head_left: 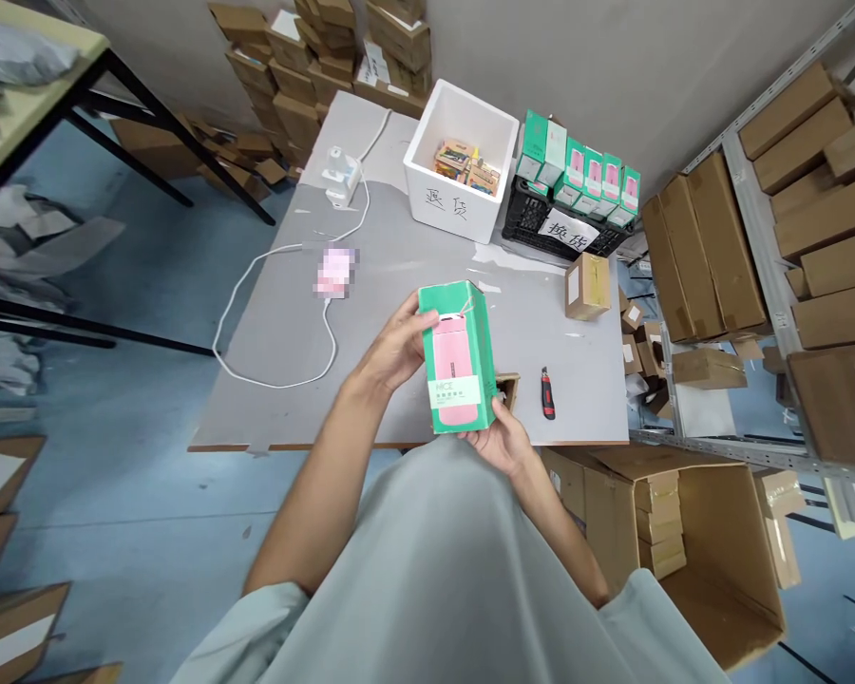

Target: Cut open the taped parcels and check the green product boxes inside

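Note:
Between my two hands I hold a green box [454, 366] with a pink bottle-like picture and a pale label on its front, raised above the near edge of the table. My left hand [399, 347] grips its upper left side, thumb across the front. Low on the right side, my right hand [500, 437] supports the bottom corner. Partly hidden behind the green box is a small open cardboard box [509, 388]. To the right lies a red and black utility knife [547, 394] on the grey table [399, 256].
A white foam bin [456, 204] holds small packets. Beside it, a black crate [531, 214] carries several green boxes [590, 176]. A taped carton [588, 287] sits at the right; a white cable [277, 385] and power strip [340, 180] lie left. A large open carton [733, 532] stands at lower right.

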Motion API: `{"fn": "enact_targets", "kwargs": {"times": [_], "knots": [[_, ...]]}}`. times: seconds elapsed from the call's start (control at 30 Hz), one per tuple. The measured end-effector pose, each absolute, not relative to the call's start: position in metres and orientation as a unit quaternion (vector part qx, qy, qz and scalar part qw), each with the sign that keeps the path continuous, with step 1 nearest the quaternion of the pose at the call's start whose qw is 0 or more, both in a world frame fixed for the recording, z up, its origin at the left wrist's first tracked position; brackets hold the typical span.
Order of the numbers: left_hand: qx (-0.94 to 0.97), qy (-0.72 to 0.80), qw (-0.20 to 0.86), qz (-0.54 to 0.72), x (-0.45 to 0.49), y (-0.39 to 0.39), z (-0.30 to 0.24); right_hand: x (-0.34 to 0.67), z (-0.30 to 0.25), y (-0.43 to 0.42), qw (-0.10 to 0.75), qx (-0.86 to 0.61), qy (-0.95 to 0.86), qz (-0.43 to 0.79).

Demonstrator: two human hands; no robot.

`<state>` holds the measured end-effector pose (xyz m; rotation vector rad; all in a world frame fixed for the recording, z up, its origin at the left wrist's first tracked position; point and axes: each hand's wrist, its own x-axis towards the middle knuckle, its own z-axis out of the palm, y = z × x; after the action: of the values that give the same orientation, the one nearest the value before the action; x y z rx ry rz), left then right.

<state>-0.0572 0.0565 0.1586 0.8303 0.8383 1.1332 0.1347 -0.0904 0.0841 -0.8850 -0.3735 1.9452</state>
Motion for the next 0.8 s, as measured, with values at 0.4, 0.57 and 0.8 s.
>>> {"fn": "enact_targets", "kwargs": {"times": [0.4, 0.57, 0.8], "knots": [[0.448, 0.456, 0.593, 0.490, -0.090, 0.064, 0.179, 0.107, 0.115, -0.089, 0.512, -0.425, -0.280, 0.692], [0.456, 0.425, 0.628, 0.466, -0.112, 0.066, 0.176, 0.073, 0.111, -0.090, 0.552, -0.436, -0.257, 0.662], [0.403, 0.342, 0.741, 0.415, -0.132, 0.068, 0.161, 0.044, 0.089, -0.097, 0.547, -0.372, -0.130, 0.739]]}}
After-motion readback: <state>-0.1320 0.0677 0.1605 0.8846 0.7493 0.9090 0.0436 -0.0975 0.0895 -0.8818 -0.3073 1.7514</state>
